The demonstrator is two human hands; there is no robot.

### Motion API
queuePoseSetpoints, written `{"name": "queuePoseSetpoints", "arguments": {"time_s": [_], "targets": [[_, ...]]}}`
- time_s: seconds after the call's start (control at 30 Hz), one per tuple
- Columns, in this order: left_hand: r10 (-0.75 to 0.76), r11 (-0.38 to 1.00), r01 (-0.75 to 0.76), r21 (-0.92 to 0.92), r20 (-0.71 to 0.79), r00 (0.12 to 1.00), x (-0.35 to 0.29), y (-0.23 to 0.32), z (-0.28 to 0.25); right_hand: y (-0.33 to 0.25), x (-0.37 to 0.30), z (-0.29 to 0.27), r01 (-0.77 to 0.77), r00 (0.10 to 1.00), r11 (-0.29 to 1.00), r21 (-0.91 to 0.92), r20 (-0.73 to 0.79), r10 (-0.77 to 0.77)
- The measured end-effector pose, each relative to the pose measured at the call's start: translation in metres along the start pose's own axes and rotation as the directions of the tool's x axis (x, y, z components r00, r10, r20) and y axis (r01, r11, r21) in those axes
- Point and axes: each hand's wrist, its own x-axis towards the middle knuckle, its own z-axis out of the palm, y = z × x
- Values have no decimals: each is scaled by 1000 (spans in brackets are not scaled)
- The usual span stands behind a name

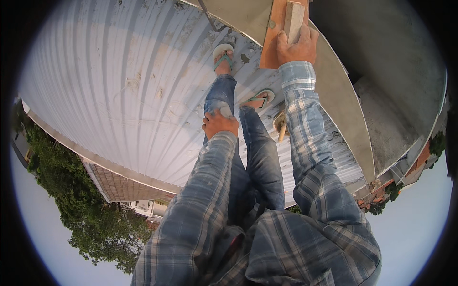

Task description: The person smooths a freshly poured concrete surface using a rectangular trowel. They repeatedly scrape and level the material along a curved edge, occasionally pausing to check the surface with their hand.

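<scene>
At the upper right, my right hand (299, 47) is closed round the pale handle (294, 21) of a reddish-brown wooden plastering float (270, 52). The float lies against a strip of smooth grey plaster (334, 76). My left hand (221, 125) rests on my left knee (218, 97) with its fingers curled. A small pale grey piece (225, 112) shows between thumb and fingers; I cannot make out whether it is a held thing or worn denim. Partly behind my right forearm is a round yellowish thing with a wooden handle (282, 133), perhaps a brush.
I stand in flip-flops (223, 56) on a ribbed metal roof (114, 90) spotted with mortar. Its edge (138, 180) curves past on the left, with trees (81, 205) beyond. A bent metal rod (210, 18) is at the top. Right of the plaster strip lies a darker grey surface (386, 119).
</scene>
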Motion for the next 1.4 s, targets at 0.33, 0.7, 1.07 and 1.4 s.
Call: {"name": "queuePoseSetpoints", "arguments": {"time_s": [0.33, 0.7, 1.07, 1.4], "targets": [[7, 1000, -7, 4, 48, 999, -3, -2, -5, 15, -21, 8, 44, 999, 998, -42, 28, -43], [-14, 1000, 15, -24, 32, 999, -4, -12, 3, 44, -28, -4, 90, 996, 993, -77, 19, -88], [-4, 999, 5, -39, 20, 1000, -5, -9, 4, 63, -43, -9, 112, 989, 989, -95, 104, -102], [-3, 1000, 4, -30, 13, 1000, -5, -5, 0, 81, -38, -12, 109, 992, 991, -75, 76, -103]]}}
